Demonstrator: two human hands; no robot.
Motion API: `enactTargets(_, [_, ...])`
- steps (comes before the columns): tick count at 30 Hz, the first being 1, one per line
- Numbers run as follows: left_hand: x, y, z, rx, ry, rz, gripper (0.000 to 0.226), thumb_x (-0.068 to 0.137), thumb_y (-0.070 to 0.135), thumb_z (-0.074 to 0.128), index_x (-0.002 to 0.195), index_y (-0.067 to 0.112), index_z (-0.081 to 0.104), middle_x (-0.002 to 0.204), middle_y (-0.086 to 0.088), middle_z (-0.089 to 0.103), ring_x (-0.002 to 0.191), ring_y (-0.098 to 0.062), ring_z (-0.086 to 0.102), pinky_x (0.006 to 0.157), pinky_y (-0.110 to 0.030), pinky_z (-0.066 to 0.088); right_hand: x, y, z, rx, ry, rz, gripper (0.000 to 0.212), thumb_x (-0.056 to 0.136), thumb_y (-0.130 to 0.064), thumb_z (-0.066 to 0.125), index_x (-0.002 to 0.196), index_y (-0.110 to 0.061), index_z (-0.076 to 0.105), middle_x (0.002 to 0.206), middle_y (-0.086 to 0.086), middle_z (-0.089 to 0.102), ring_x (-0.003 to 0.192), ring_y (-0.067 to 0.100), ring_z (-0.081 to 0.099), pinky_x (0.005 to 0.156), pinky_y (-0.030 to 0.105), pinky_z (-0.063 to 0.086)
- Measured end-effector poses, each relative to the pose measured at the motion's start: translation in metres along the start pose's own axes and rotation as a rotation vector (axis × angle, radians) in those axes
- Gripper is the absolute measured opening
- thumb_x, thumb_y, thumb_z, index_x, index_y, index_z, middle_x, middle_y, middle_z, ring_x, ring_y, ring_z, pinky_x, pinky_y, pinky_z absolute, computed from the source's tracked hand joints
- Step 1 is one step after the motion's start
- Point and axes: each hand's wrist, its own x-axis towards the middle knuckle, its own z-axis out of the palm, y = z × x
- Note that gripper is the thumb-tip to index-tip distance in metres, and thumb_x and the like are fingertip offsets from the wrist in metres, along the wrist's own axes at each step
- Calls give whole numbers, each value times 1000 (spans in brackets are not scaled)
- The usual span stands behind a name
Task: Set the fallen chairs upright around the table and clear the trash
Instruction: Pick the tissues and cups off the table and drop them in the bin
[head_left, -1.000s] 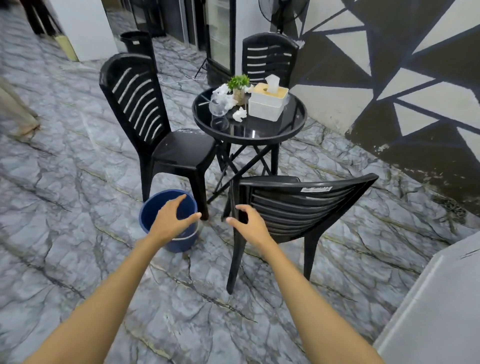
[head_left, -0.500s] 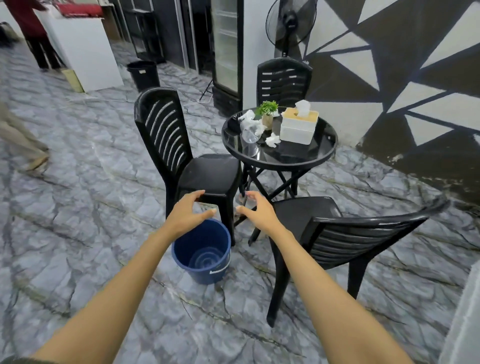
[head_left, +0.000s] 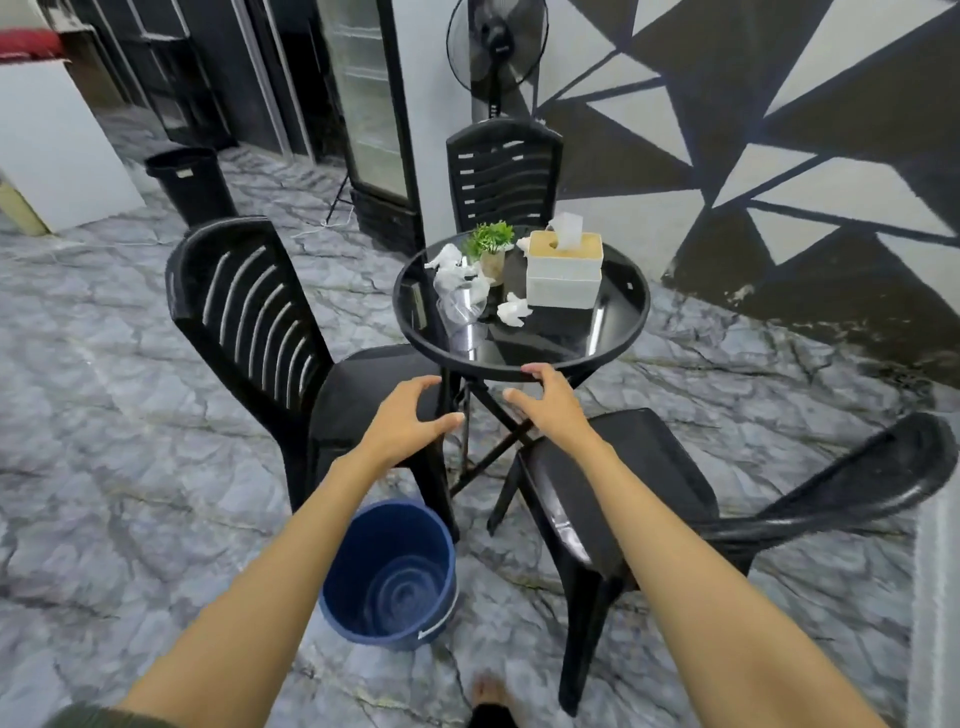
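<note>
I see my left hand (head_left: 402, 423) and right hand (head_left: 553, 402) reaching toward the near rim of the round table (head_left: 631, 312), fingers spread, holding nothing. Crumpled tissues (head_left: 457, 270) lie on its left half. Three chairs stand upright around it; a blue bucket (head_left: 389, 571) sits near, on the floor.

Round black glass worktop (head_left: 618, 332) on crossed black legs. Toward its far edge, white tissue box (head_left: 564, 270) with a sheet sticking up, and small potted plant (head_left: 489, 249) just left of the box. Toward the left edge, crumpled clear plastic cup (head_left: 460, 309) with white crumpled tissues (head_left: 452, 262) behind. Another tissue wad (head_left: 513, 310) near the centre, just before the box.
</note>
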Motion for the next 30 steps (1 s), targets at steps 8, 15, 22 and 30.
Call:
enactTargets(8, [154,0,-7,-5,-30,-8,69,79,42,67,138,22,37,147,-3,38,136,-19,35,109,-33,29,143,13,-8,-53,17,47,55,88,-34,61,134,-14,41,142,8,40,131,23,40,101,30,33])
enactTargets(15, [264,-18,0,434,-27,177,80,73,37,72,140,21,32,144,-5,35,137,-24,31,115,-50,22,244,28,-10,-186,48,21,52,88,-32,61,133,-12,43,140,8,41,130,24,38,97,31,36])
enactTargets(22, [326,-34,9,665,-3,230,94,71,14,71,146,24,15,157,-5,10,147,-26,1,118,-48,5,295,55,5,-393,19,-52,60,88,-32,60,140,-14,36,144,8,36,131,27,36,103,37,36])
enactTargets(30, [354,-54,18,951,-53,271,92,77,3,57,148,25,3,152,-10,21,141,-27,23,117,-43,15,310,78,21,-615,34,-28,64,91,-37,54,145,-17,28,144,7,41,130,27,38,103,42,35])
